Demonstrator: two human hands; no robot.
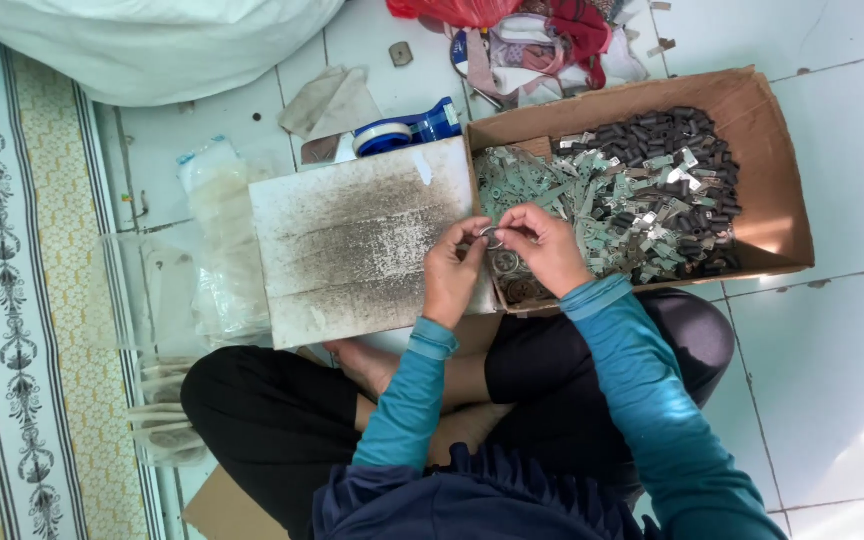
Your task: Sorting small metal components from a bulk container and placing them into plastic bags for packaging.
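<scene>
Over the cardboard box (772, 215) of grey-green metal parts (592, 200), the left hand (449, 275) and right hand (549, 245) both pinch a small metal ring (492, 237), best kept steady between fingertips.

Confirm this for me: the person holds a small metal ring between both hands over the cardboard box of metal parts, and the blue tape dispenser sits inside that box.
One point is wrong. The head view shows the blue tape dispenser on the tiled floor outside the cardboard box, behind the stained white board. The rest stands: the left hand and right hand hold the small metal ring over the box.
</scene>
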